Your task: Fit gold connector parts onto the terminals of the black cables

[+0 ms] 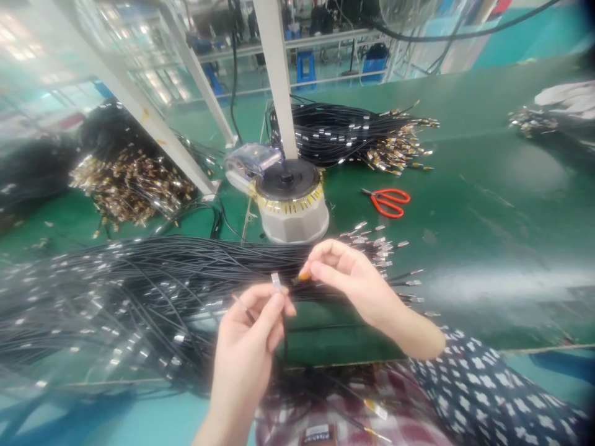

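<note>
My left hand is closed in a pinch on a thin black cable with a small silver tag at its end. My right hand is pinched on a small orange-tipped piece right beside that tag, fingertips of both hands almost touching. Both hands hover over a large spread of black cables lying across the green table. The cable drops from my left hand toward my lap.
A round white tape dispenser stands just behind my hands. Orange scissors lie to its right. Further cable bundles with gold terminals lie at the back and at the left. White frame posts rise from the table.
</note>
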A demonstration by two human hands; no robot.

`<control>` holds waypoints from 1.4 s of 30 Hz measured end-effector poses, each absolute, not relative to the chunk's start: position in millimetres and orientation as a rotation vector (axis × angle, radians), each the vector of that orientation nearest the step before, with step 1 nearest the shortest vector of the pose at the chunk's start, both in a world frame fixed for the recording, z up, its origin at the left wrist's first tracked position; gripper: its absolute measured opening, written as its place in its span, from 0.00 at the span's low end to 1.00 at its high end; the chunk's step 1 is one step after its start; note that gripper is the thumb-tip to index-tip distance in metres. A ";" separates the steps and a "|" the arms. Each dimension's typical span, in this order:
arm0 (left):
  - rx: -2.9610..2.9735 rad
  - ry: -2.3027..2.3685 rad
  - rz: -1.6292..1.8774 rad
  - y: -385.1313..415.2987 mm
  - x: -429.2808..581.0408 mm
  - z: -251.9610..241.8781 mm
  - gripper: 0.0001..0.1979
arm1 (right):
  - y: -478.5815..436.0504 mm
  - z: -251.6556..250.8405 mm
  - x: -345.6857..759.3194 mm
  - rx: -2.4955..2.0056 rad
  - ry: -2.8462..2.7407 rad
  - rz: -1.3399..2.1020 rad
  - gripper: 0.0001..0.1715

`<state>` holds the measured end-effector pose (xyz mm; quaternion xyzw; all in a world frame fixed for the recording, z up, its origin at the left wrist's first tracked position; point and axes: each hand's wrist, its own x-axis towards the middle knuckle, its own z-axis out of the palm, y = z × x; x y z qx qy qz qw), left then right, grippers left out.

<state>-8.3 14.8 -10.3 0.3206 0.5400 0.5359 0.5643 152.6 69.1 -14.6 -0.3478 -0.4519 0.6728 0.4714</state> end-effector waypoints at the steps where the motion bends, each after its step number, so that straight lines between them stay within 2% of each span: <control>1: 0.750 1.272 1.269 14.9 -7.9 -9.7 0.08 | 68.5 -15.7 152.8 -0.820 -1.046 1.700 0.06; 6: 0.753 1.255 1.253 14.4 -4.1 -9.6 0.08 | 64.7 -18.3 149.2 -0.743 -0.881 1.869 0.13; 20: 0.744 1.214 1.297 9.8 -1.1 -11.6 0.07 | 50.9 -17.6 126.5 -0.703 -0.709 1.855 0.20; 30: 0.727 1.207 1.285 9.2 -1.0 -10.8 0.07 | 49.2 -19.3 123.5 -0.753 -0.721 1.811 0.19; 42: 0.844 1.260 1.311 12.7 2.4 -10.1 0.07 | 43.0 -16.8 117.4 -0.854 -0.829 1.590 0.17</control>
